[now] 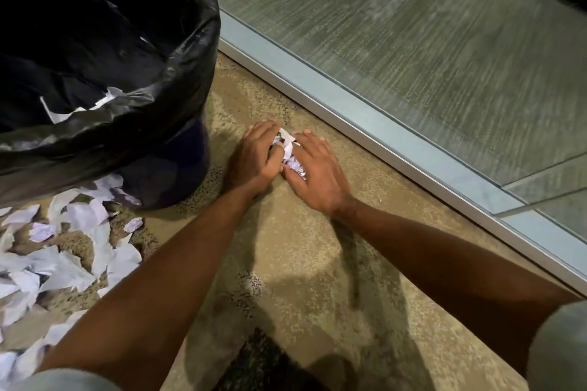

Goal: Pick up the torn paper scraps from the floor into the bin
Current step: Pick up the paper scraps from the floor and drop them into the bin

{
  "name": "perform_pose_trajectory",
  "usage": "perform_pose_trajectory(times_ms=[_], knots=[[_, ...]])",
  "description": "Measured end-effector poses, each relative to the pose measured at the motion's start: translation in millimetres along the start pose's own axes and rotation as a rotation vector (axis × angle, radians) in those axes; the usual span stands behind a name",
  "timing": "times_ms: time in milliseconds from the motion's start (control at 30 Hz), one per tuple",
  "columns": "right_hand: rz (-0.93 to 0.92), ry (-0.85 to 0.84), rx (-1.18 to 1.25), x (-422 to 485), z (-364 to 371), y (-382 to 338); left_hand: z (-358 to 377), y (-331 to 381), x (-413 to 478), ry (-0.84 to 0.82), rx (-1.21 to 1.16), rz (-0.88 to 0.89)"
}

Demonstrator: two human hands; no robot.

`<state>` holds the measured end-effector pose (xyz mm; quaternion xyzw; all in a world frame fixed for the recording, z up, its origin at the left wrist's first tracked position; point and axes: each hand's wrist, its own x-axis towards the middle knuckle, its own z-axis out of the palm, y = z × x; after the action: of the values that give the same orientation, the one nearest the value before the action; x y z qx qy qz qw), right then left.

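Observation:
A small bunch of white torn paper scraps (289, 152) lies on the tan carpet, pressed between my two hands. My left hand (255, 155) curls around its left side, fingers bent over the paper. My right hand (316, 171) cups the right side with fingers fairly flat. The bin (178, 79), lined with a black bag, stands just left of my hands, with a few white scraps inside. A large spread of loose scraps (57, 251) covers the floor at lower left.
A metal door or glass-partition track (365, 124) runs diagonally right of my hands, with glass and grey flooring beyond. A dark patch of carpet (260, 362) lies at the bottom centre between my forearms.

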<state>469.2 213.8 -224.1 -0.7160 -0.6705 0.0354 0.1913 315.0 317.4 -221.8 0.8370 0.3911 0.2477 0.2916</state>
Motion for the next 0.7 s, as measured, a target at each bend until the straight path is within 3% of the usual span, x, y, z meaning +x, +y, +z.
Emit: perform_pose_trajectory(times_ms=[267,533,700], knots=[[-0.024,0.011,-0.125,-2.4,-5.6,-8.5,7.6,17.1,-30.5,0.143,-0.126,-0.003],[-0.045,-0.047,-0.147,-3.9,-6.9,-13.0,5.8,28.3,-77.4,0.097,0.392,-0.156],[-0.069,-0.029,-0.111,-13.5,-8.9,-17.1,-3.1,30.6,-88.5,0.074,0.451,-0.168]])
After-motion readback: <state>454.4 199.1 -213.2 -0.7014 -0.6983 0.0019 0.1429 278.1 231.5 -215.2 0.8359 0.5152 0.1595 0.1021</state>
